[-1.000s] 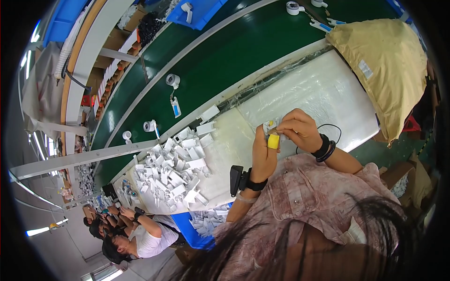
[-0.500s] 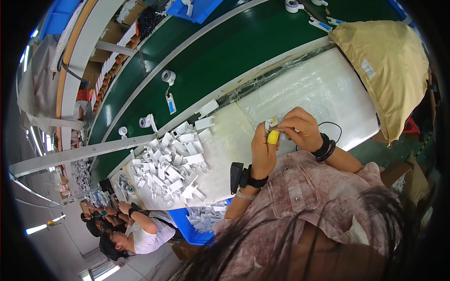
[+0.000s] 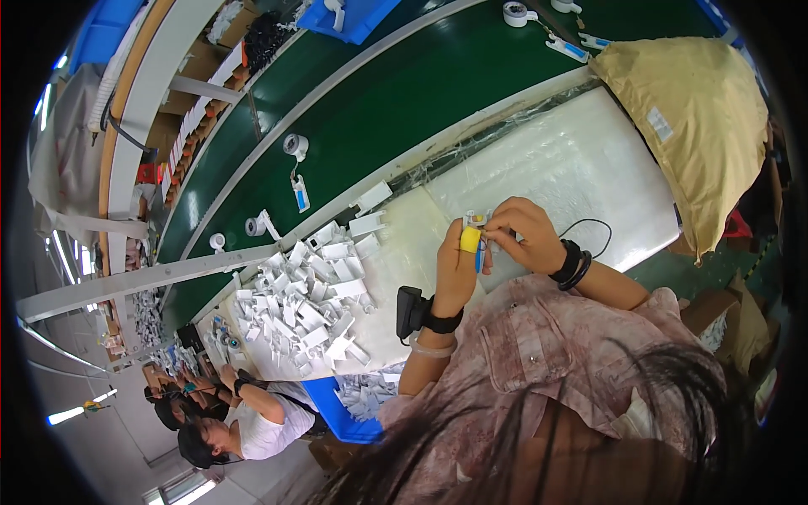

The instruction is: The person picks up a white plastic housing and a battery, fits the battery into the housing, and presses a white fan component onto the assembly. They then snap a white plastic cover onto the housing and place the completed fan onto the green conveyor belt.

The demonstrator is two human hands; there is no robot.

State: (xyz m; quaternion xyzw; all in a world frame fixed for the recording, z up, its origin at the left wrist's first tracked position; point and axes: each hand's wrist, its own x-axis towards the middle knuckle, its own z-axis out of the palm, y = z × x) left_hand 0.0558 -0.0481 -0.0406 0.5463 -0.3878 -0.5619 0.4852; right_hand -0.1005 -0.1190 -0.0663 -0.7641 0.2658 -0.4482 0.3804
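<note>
In front of my chest, over the plastic-covered table (image 3: pixel 555 160), my two hands meet around a small white plastic part with a blue strip (image 3: pixel 481 257). My left hand (image 3: pixel 455 273) grips it from the left, with a yellow covering (image 3: pixel 470 240) around its thumb. The fingertips of my right hand (image 3: pixel 532 240) pinch together at the part's upper end; what exactly lies between them is too small to make out. A pile of white plastic housings (image 3: pixel 311 295) lies on the table to the left of my hands.
Beyond the table runs a green conveyor belt (image 3: pixel 370 109) carrying round white parts (image 3: pixel 295 146) wired to white-and-blue pieces. A large tan sack (image 3: pixel 690 126) stands at the right. Below the pile is a blue bin (image 3: pixel 358 431) of white pieces. A co-worker (image 3: pixel 261 421) sits further left.
Both hands have shifted slightly left with the part, and its blue strip now shows below the yellow covering. The parts on the belt have moved left.
</note>
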